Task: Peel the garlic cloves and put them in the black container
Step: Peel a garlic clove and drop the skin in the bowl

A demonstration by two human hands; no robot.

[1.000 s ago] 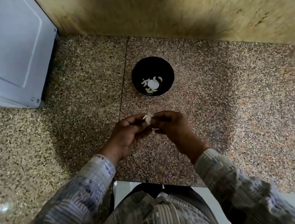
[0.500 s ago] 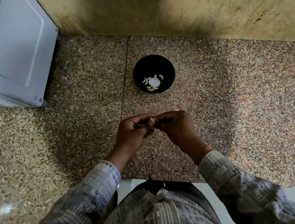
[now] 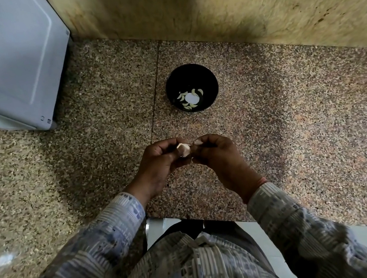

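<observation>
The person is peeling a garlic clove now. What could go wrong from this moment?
1. The left hand and right hand pinch the garlic clove over the counter, not over the black container; a slip could drop it on the stone or past the near edge.
2. Loose skin may stick and go in with the peeled cloves.

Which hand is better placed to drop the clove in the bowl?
Probably left: the left hand grips the garlic clove, the right hand only pinches its skin; the black container sits just ahead.
</observation>
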